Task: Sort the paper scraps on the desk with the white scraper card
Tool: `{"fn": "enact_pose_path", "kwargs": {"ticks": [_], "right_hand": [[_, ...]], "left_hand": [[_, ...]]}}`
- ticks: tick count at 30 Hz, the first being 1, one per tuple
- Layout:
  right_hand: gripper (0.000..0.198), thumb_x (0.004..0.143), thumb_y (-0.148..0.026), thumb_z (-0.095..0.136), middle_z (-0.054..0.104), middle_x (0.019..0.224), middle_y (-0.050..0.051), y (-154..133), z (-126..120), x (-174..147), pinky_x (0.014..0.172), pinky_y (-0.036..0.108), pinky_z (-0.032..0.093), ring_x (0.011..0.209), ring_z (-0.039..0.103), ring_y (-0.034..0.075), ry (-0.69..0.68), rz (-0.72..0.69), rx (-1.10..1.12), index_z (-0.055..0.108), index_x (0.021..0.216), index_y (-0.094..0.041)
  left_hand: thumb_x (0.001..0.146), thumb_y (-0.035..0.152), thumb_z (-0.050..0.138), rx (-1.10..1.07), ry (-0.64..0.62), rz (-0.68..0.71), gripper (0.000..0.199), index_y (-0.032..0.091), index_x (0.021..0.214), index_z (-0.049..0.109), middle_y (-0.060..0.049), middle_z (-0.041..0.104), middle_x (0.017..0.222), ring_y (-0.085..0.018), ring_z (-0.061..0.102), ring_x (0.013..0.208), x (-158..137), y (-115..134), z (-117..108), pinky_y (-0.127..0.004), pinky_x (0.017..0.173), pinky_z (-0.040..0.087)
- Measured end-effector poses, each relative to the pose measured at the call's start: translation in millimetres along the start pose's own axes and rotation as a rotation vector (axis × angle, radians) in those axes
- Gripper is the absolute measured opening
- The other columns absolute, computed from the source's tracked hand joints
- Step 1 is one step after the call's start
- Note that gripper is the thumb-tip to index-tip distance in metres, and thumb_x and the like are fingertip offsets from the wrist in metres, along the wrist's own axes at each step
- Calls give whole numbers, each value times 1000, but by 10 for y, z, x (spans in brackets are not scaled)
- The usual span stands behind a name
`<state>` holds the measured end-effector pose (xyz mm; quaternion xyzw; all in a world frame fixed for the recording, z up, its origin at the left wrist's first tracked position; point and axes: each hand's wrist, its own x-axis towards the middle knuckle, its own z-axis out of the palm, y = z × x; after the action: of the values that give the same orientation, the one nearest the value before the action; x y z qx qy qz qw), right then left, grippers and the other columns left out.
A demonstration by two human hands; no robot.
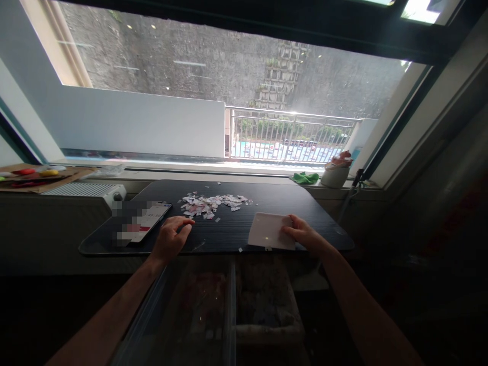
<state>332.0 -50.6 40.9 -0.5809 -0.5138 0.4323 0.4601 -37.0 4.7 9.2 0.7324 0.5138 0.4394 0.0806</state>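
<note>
**Ana:** Head view first: where are the hands relative to the black tabletop [236,231]?

**Ben:** Both sit at its near edge. The right hand [303,235] is near that edge, right of centre, with its fingers pinched together on the right side of a white plate [269,231]. The plate lies flat on the tabletop, and its near side reaches almost to the rim.

**Ana:** And the left hand [171,239]?

**Ben:** It rests on the tabletop's near-left part, fingers loosely curled and holding nothing. The thumb and forefinger point toward the middle of the board.

**Ana:** What is closest to it?

**Ben:** A phone [147,223] lies just to its left on the tabletop, screen up and partly blurred. Beyond the hand, toward the tabletop's far side, is a heap of paper scraps [211,203], white with some pink. A few stray bits lie scattered around the heap, and one sits at the near edge by the plate.

**Ana:** Anything beyond the tabletop?

**Ben:** Past its far-right corner, on the window sill, stand a white pot [334,175] and a green cloth [306,178]. Off its left end is a white heater [89,190], and a transparent bin [198,310] sits below its near edge.
</note>
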Motion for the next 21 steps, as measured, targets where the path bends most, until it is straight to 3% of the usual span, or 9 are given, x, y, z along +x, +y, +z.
{"fn": "enact_pose_path", "kwargs": {"ticks": [15, 21], "right_hand": [[30, 64, -30, 72, 63, 75, -3, -59, 352, 91, 61, 27, 52, 67, 62, 15, -95, -104, 27, 56, 88, -21], [29, 61, -27, 74, 64, 74, -2, -55, 310, 101, 60, 26, 51, 67, 61, 14, -148, -105, 4, 59, 85, -19]], "left_hand": [[76, 40, 45, -3, 1, -9, 30, 22, 79, 69, -6, 73, 91, -27, 62, 100, 2, 3, 5, -42, 96, 48], [77, 40, 45, -10, 7, -6, 30, 21, 80, 69, -7, 73, 92, -27, 62, 100, -4, -13, 12, -42, 96, 47]]}}
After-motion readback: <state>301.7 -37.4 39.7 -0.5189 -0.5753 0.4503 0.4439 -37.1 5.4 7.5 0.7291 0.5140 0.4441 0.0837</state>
